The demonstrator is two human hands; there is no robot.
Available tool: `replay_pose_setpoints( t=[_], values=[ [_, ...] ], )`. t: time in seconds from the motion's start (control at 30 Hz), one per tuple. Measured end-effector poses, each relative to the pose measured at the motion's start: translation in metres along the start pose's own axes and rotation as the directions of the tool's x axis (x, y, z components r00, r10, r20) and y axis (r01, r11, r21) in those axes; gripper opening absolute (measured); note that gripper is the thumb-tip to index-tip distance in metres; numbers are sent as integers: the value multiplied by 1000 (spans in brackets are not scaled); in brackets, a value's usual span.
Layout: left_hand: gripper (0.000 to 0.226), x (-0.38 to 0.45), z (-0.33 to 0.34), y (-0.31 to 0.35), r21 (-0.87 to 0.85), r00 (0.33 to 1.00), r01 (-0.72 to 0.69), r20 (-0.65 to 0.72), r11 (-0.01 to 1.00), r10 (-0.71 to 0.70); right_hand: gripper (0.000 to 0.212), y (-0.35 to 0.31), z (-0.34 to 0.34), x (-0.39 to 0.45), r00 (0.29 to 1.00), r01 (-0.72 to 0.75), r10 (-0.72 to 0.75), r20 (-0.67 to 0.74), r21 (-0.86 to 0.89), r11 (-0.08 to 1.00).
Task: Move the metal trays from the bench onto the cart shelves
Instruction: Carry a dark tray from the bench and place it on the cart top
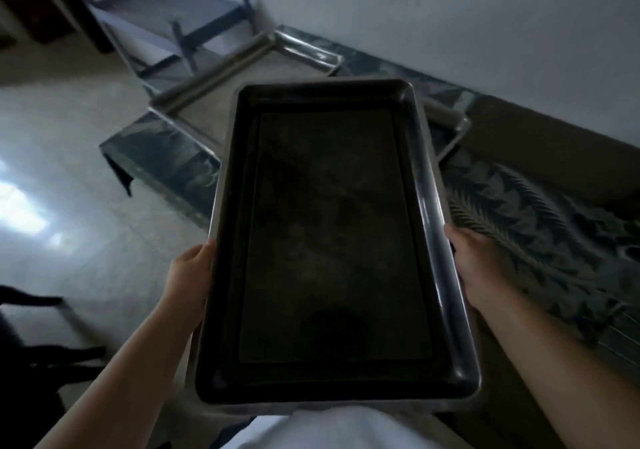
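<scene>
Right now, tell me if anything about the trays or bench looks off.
Nothing spilled or damaged shows. The dark tray is level, held by the left hand and right hand on its long sides. On the bench, another tray lies askew to the bench edge. The picture is blurred, so small dents would not show.

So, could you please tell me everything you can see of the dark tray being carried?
The dark rectangular metal tray is shallow, with rounded corners, a raised rolled rim and a dull, stained, empty floor. It is held roughly level in front of the person, long axis pointing away, above the patterned bench. The left hand and right hand grip its long edges. A paler rim showing beneath suggests a second tray underneath.
</scene>
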State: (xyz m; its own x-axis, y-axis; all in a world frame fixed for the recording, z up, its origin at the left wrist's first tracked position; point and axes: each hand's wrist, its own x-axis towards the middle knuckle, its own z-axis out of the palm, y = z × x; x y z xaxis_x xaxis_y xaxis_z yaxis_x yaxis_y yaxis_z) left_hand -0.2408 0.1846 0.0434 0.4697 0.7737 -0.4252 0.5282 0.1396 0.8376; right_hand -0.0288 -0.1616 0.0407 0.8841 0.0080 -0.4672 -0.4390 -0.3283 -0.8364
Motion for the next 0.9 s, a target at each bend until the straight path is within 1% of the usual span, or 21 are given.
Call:
replay_pose_setpoints(
  t=[0.07, 0.17, 0.27, 0.37, 0.53, 0.63, 0.73, 0.8, 0.9],
  values=[
    [35, 1, -40, -14, -54, 999, 27, -42, 998, -29, 30, -11, 37, -14, 995, 93, -91, 34, -51, 994],
    [34, -2, -101, -38, -87, 993, 53, -100, 995, -62, 27, -18, 94, -37, 983, 148, -134, 128, -112, 983],
    [36, -12, -159, -67, -127, 981, 63, -173, 990, -85, 30, -22, 151, -60, 962, 198, -146, 232, -223, 954],
    [41, -17, -212, -90, -177, 965, 68, -238, 982, -109, 38, -30, 208, -84, 935, 240, -144, 323, -281, 929],
    [38, -23, -285, -115, -277, 928, 56, -339, 959, -152, 35, -51, 292, -126, 883, 298, -136, 450, -312, 902],
    [43, -28, -316, -129, -328, 899, 80, -384, 941, -210, 33, -62, 332, -146, 849, 342, -141, 510, -324, 882],
    [41, -29, -333, -143, -363, 879, 109, -400, 925, -260, 31, -69, 366, -154, 807, 393, -170, 565, -298, 870],
    [40, -25, -340, -149, -386, 866, 126, -407, 914, -291, 34, -73, 388, -152, 783, 420, -185, 594, -287, 861],
    [39, -9, -346, -151, -392, 840, 151, -433, 908, -327, 39, -78, 421, -136, 772, 416, -161, 615, -298, 859]
  ],
)
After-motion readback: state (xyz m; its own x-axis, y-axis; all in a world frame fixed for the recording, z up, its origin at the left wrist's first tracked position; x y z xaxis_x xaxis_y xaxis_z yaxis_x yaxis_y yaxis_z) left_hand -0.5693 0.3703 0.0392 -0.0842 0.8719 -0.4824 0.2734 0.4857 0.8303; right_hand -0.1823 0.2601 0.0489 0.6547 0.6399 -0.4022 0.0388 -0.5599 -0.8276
